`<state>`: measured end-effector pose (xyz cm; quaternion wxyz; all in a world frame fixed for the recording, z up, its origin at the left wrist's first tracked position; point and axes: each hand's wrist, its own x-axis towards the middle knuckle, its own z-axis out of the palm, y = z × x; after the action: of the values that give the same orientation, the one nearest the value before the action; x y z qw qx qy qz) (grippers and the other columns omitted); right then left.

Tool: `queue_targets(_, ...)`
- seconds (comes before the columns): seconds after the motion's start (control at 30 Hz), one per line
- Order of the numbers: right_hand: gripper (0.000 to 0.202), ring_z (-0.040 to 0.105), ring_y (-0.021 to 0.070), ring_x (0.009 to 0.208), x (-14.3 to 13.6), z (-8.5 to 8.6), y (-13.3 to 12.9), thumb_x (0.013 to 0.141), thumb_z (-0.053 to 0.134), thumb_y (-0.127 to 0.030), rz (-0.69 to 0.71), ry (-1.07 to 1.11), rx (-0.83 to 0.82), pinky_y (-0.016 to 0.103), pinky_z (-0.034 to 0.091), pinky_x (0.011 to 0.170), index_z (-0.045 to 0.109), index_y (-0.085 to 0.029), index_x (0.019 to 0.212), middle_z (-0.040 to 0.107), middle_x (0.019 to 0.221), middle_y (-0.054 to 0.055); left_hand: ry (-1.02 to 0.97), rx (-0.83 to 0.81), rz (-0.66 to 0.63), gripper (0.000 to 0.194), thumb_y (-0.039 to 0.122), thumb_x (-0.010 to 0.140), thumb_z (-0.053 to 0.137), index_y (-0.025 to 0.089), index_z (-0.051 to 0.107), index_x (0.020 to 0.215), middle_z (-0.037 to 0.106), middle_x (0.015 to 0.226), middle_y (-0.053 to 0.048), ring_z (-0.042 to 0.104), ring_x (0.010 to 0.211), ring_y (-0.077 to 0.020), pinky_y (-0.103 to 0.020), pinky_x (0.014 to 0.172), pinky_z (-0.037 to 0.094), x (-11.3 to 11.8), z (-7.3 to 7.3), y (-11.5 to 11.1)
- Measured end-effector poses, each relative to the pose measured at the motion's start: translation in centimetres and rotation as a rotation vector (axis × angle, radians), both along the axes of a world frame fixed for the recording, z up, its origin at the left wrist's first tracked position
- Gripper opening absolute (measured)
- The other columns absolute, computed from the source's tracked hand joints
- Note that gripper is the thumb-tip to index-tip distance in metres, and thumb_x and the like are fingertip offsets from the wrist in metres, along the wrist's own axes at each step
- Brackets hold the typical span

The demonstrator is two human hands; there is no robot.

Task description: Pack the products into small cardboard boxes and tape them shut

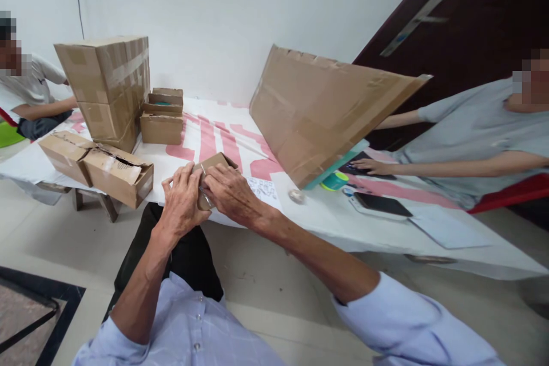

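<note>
Both my hands are on a small brown cardboard box (pixel 223 160) at the front edge of the cloth-covered table (pixel 201 104). My left hand (pixel 182 197) grips the box's left side, fingers bent over its top and thumb low near its front. Curled over the top from the right, my right hand (pixel 231 191) has its fingertips close to the left ones. A shiny, clear strip shows between the hands on the box. The box's far corner sticks out beyond my right fingers; much of the rest is hidden. Just right of it lies a printed sheet (pixel 265 190).
Taped cartons (pixel 100 86) stand at the left, with long boxes (pixel 115 174) before them and small open boxes (pixel 162 127) beside them. A large cardboard panel (pixel 330 108) leans at the right, near a tape roll (pixel 334 181) and a black device (pixel 381 205). People sit at both sides.
</note>
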<state>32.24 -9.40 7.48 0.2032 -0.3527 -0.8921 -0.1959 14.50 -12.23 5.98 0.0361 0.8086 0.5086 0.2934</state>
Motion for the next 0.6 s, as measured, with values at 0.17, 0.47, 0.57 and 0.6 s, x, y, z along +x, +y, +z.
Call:
queue_targets(0.17,0.022,0.053,0.0285,0.095,-0.1,0.2,0.0,0.105,0.052,-0.012,0.009,-0.04,-0.004,0.039,0.041,0.086,0.074,-0.014,0.107,0.07,0.1,0.013,-0.017,0.006,0.002,0.089,0.022,0.07,0.081,0.019,0.049,0.153,0.046,0.167,-0.024,0.043,0.154,-0.0425,-0.055,0.116,0.039,-0.1,-0.2,0.0)
queue_targets(0.47,0.018,0.054,0.0271,0.098,0.6,-0.5,0.4,0.106,0.054,-0.016,0.149,0.092,-0.052,0.04,0.042,0.087,0.067,-0.02,0.094,0.068,0.099,0.011,-0.023,0.002,0.006,0.089,0.022,0.072,0.081,0.017,0.047,0.154,0.046,0.167,-0.024,0.042,0.155,-0.0412,-0.056,0.117,0.038,-0.5,-0.3,0.0)
queue_targets(0.57,0.019,0.055,0.0255,0.094,0.8,-0.1,0.3,0.107,0.051,-0.016,0.226,0.226,-0.127,0.039,0.045,0.087,0.062,-0.022,0.092,0.066,0.096,0.008,-0.026,-0.004,0.01,0.089,0.023,0.073,0.081,0.015,0.047,0.155,0.046,0.168,-0.024,0.043,0.155,-0.04,-0.055,0.117,0.038,-0.8,-0.3,0.0)
queue_targets(0.6,0.019,0.056,0.0247,0.092,0.9,0.0,0.3,0.107,0.05,-0.016,0.251,0.274,-0.154,0.039,0.046,0.087,0.06,-0.023,0.092,0.065,0.095,0.007,-0.028,-0.005,0.009,0.089,0.024,0.073,0.081,0.015,0.047,0.155,0.046,0.168,-0.024,0.043,0.155,-0.04,-0.055,0.117,0.038,-0.8,-0.3,0.0)
